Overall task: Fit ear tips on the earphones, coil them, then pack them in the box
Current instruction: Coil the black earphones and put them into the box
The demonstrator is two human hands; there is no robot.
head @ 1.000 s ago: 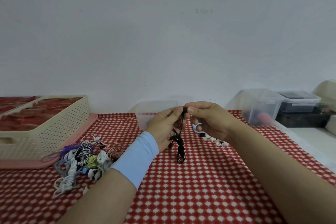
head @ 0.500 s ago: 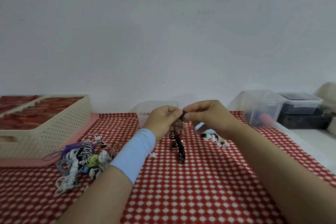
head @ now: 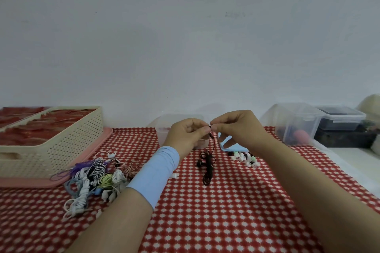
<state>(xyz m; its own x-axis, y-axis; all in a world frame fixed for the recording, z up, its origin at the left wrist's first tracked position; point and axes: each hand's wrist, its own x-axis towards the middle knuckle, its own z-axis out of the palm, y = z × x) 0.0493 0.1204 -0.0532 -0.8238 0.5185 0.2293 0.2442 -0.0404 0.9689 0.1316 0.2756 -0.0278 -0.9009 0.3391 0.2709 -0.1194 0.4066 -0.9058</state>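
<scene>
Black earphones (head: 208, 165) hang by their cord from my two hands, with the coiled part and one earbud lying on the red checked cloth. My left hand (head: 188, 134) pinches the upper earbud. My right hand (head: 236, 129) meets it from the right, its fingertips pinched at the same earbud; what sits between them is too small to see. Loose ear tips (head: 245, 159) lie scattered to the right below a light blue lid (head: 230, 146). A clear plastic box (head: 174, 123) stands just behind my left hand.
A pile of tangled earphones (head: 94, 178) in several colours lies at the left. A cream perforated basket (head: 51, 146) rests on a pink tray (head: 24, 181). Clear containers (head: 298, 123) and a dark lidded box (head: 341, 119) stand at the right, near the table's white edge.
Both hands rose slightly and closed in on the top earbud. The cord's lower coil settled onto the cloth.
</scene>
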